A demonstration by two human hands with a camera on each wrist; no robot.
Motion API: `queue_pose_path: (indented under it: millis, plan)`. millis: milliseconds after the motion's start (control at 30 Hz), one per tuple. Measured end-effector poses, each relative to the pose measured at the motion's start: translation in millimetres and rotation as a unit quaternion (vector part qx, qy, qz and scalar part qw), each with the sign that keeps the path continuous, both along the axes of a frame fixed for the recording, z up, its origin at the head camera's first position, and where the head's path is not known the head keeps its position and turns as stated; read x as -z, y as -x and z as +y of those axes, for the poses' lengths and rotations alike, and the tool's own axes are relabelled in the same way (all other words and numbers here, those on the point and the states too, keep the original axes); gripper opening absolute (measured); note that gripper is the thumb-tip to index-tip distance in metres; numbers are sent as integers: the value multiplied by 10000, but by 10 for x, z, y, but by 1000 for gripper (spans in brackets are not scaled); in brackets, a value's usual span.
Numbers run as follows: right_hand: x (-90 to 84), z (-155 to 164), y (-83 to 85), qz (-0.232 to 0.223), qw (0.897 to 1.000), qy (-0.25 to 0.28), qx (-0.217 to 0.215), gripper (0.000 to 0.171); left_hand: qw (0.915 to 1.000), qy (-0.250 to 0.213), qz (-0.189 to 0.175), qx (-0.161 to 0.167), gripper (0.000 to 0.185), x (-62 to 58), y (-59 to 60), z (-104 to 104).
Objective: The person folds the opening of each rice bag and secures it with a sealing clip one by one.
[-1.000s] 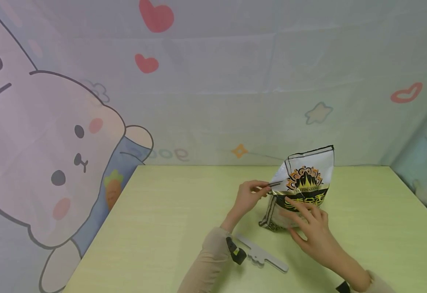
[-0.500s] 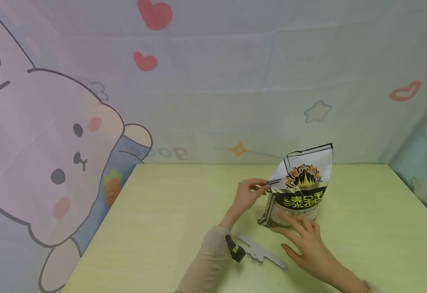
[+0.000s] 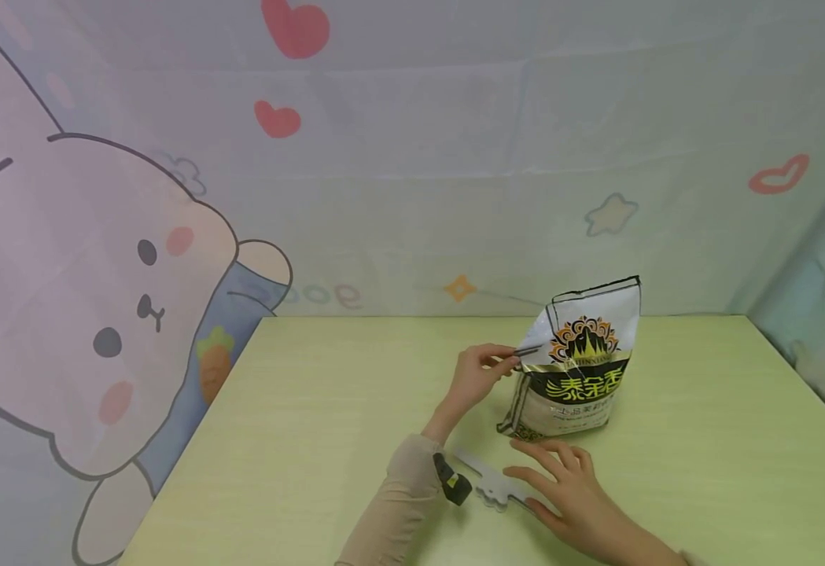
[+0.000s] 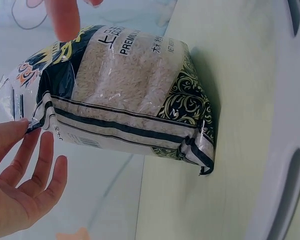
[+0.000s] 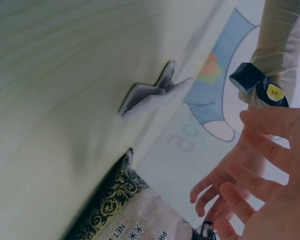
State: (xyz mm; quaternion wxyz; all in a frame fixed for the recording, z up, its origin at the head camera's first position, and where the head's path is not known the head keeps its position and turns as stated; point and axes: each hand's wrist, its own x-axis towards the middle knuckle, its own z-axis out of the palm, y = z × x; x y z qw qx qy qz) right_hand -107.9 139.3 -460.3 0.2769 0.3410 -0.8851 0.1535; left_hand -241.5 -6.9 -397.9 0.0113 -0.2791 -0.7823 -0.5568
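A bag of rice (image 3: pixel 585 362), white and black with gold lettering, stands upright on the table, its top leaning to the right. My left hand (image 3: pixel 472 376) pinches the bag's left side edge between thumb and fingertips, a grip also visible in the left wrist view. Over the right end of a pale grey bag clip (image 3: pixel 493 489) hovers my right hand (image 3: pixel 571 499), fingers spread and slightly bent. In the right wrist view the clip (image 5: pixel 150 97) lies apart from the fingers, with nothing in the hand.
The light green-yellow table (image 3: pixel 327 440) stretches wide to the left of the arms. A printed cloth backdrop (image 3: pixel 412 196) with a rabbit and hearts hangs behind its far edge. A black wrist camera (image 3: pixel 452 479) sits on the left sleeve, close to the clip.
My right hand has left the front of the rice bag, moving down and left toward the clip. My left hand keeps its pinch on the bag's edge.
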Motion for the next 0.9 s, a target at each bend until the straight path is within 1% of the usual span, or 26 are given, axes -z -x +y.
queue_pose_path:
  millis: [67, 467, 700, 900]
  plan:
    - [14, -10, 1, -17, 9999, -111, 31, 49, 10000, 67, 5, 8, 23, -22, -18, -7]
    - [113, -70, 53, -447, 9965, -702, 49, 46, 9999, 119, 67, 31, 23, -33, -24, -23]
    - [136, -110, 80, -488, 9956, -798, 74, 44, 9999, 83, 53, 42, 23, -23, -22, -12]
    - [137, -136, 104, -488, 9961, -736, 53, 43, 10000, 66, 50, 22, 23, -29, -16, -8]
